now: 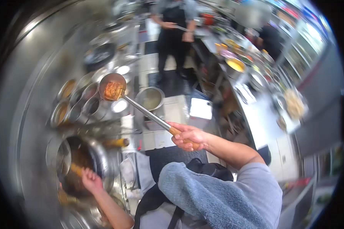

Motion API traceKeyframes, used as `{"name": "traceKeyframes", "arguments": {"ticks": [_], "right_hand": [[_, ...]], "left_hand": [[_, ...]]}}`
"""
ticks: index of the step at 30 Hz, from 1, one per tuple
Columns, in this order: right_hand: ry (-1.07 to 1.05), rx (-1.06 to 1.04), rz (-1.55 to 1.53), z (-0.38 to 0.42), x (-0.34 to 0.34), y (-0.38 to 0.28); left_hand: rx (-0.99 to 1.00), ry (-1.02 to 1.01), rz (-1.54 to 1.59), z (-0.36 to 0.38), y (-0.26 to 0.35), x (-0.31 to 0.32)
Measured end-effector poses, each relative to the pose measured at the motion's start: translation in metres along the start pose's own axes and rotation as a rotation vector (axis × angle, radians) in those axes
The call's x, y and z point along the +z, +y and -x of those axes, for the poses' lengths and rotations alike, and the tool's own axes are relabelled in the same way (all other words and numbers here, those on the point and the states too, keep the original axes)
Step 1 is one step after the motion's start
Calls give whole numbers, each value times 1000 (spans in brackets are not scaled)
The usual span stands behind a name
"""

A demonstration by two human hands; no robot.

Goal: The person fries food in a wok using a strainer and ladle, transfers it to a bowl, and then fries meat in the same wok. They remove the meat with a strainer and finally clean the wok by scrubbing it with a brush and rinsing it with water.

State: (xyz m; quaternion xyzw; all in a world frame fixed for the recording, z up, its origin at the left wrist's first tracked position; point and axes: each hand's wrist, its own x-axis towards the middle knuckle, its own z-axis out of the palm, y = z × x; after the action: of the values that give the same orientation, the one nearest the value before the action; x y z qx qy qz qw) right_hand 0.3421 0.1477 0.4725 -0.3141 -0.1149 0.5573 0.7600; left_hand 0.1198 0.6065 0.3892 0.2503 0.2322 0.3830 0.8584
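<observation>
My right hand (189, 136) is closed around the wooden grip of a long metal ladle (147, 113), raised out in front of me. In the ladle's bowl lies a browned, orange-glazed chunk of food (113, 91). At the lower left, my left hand (91, 180) grips the yellowish wooden handle of a round strainer (64, 156), blurred and see-through like mesh. That strainer is over the dark, deep pot (103, 162), near its left rim. The pot's contents look brown and are partly hidden.
Several metal containers of sauces (60, 113) stand beyond the pot. A large steel pot (151, 98) sits in the middle, near a white-lidded bin (201, 108). A counter (252, 118) with food runs along the right. A person in a dark apron (174, 38) stands ahead in the aisle.
</observation>
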Motion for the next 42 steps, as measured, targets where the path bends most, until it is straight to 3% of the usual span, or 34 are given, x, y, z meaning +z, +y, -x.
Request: {"name": "traceKeyframes", "arguments": {"ticks": [7,15,17,18,19,21,23,25,26,27,29,35,37,38,42], "right_hand": [[399,-393,-79,172,-81,-23],[884,-719,140,327,-164,-88],[1442,-470,517,345,-175,-103],[1591,-357,650,355,-189,-108],[1593,-360,649,370,-206,-113],[1373,-505,351,415,-249,-114],[1333,-520,386,447,-326,-91],[1816,-317,1391,448,-376,-50],[1872,-45,1184,443,-352,-53],[1860,-44,1196,444,-352,-51],[1947,174,1348,443,-352,-46],[1961,-18,1361,408,-354,-70],[1733,-543,890,379,-322,-91],[1477,-668,477,365,-286,-104],[988,-828,283,323,-245,-101]], "left_hand": [[-40,-129,-42,-6,-25,19],[-8,-247,-73,-6,-81,43],[18,-127,-81,12,-94,61],[16,-142,-115,7,-95,51],[15,-145,-114,7,-97,48],[39,-125,-117,10,-100,44],[21,-158,-67,16,-101,38],[66,-158,-167,18,-98,29],[72,-149,-166,26,-100,34],[87,-107,-186,36,-102,43],[111,-55,-207,43,-99,42],[103,-16,-192,65,-82,32],[126,-21,-197,71,-71,17],[126,25,-175,83,-67,22],[136,-3,-118,101,-36,-13]]}}
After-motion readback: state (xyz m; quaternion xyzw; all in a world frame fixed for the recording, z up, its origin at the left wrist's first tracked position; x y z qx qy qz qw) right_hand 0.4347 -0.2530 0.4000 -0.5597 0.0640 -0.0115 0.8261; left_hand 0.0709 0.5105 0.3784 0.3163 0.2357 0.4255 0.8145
